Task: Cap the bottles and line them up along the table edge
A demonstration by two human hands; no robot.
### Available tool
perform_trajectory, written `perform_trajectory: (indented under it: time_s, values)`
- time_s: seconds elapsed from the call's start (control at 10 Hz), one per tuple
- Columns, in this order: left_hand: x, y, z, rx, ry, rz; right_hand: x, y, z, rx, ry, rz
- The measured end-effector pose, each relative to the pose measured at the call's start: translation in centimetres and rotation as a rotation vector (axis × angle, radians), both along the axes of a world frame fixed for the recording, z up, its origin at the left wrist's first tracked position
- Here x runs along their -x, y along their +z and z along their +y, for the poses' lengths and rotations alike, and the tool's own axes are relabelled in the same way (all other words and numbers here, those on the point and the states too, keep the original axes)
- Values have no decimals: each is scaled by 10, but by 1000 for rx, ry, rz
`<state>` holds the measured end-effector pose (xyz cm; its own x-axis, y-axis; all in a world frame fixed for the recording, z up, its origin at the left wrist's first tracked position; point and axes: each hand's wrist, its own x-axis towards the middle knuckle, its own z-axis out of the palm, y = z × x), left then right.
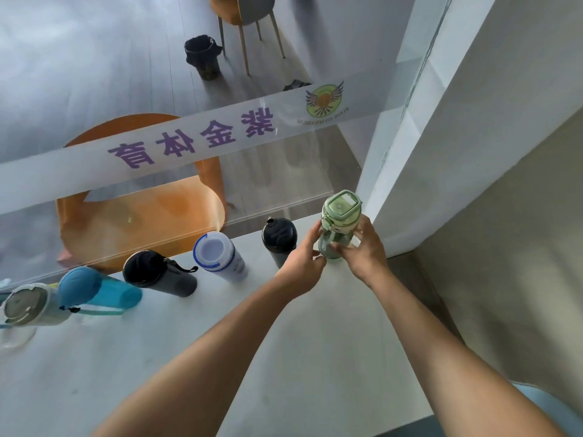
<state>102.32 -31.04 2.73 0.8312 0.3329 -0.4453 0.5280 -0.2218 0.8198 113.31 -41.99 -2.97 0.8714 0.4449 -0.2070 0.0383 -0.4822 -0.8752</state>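
A green capped bottle [340,217] stands at the far right end of the white table [220,335], near the far edge. My left hand [304,263] grips its lower body from the left, and my right hand [367,250] holds it from the right. To its left, along the far edge, stands a row of capped bottles: a dark one with a black lid [279,239], a white one with a blue-ringed lid [219,257], a black one with a strap [157,274], a blue one [94,290] and a grey-lidded one [30,305].
A glass wall with a frosted band of purple letters [189,140] rises right behind the table's far edge. A white pillar [441,152] stands at the right end. Orange chairs [142,212] and a black bin [203,56] are beyond the glass.
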Motion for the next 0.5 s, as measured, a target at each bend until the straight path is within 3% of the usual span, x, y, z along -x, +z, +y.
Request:
perform_trajectory:
  time_s: [0.3, 0.5]
  values:
    - [2, 6, -2, -106, -37, 31, 2, 2, -4, 7, 11, -18]
    - [21, 27, -3, -304, -30, -47, 11, 29, -10, -78, -164, -158]
